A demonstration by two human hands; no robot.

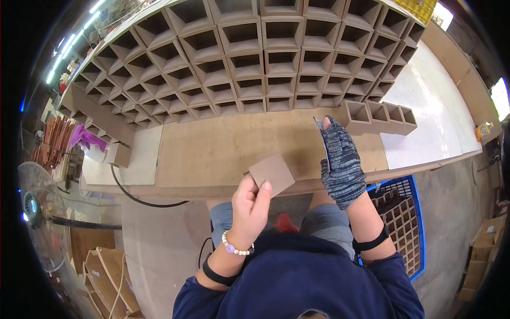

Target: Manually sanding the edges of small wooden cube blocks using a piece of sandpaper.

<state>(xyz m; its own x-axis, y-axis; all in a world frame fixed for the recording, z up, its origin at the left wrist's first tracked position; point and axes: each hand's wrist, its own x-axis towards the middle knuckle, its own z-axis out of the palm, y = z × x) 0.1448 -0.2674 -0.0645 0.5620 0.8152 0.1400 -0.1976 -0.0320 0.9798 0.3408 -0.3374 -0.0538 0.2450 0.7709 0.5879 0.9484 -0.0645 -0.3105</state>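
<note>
My left hand is bare and pinches a square brown board piece by its near corner, thumb on top. The piece is tilted over the front edge of the worktable. My right hand wears a grey-black knitted glove with a bare fingertip showing. It is closed over the table, and a thin, light-edged strip runs along its left side; its kind is unclear. Just beyond this hand stands a short row of open brown boxes.
A wide stack of open brown boxes fills the table's back. At left are a single box, a purple cloth, a black hose and a fan. A blue crate of boxes stands low at right.
</note>
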